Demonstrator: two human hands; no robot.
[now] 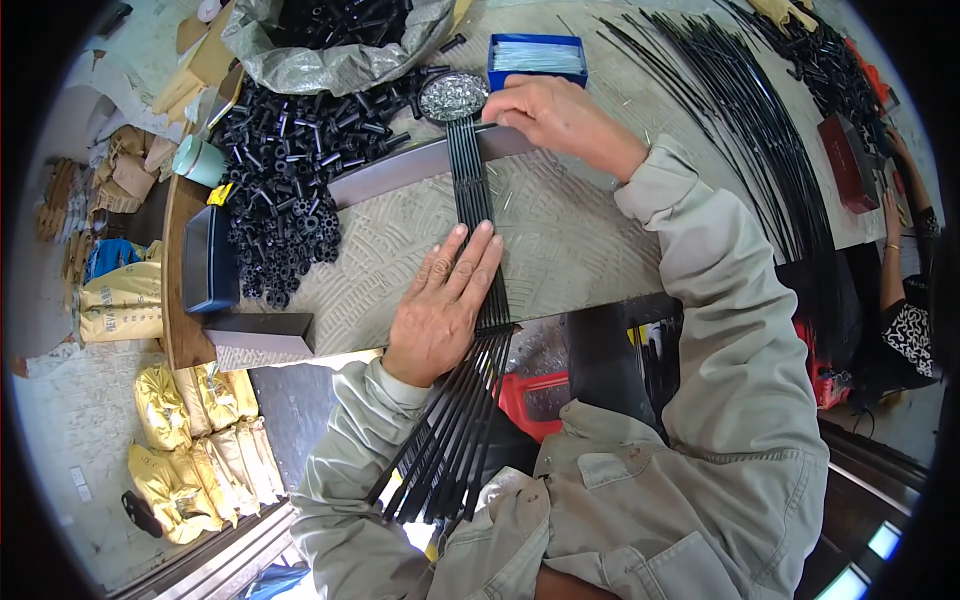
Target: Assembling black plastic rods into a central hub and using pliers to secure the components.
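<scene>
My left hand (440, 300) lies flat with its fingers stretched out over a row of thin black rods (468, 180), pressing on them against the table. The rods lie side by side, and their near ends fan out past the table edge toward my lap. Their far ends reach a small round dish of shiny silvery bits (454, 97). Close to the right side of that dish, my right hand (540, 115) is closed in a pinch; what its fingertips hold, if anything, is hidden. Under the rods runs a low grey metal strip (400, 170).
Black tubular plastic parts (290, 170) are heaped at the left, below an open sack (340, 75) of more. A blue box of clear thin pieces (538, 58) stands behind my right hand. Long black rods (735, 120) spread at the right, where another person's hands (892, 225) show.
</scene>
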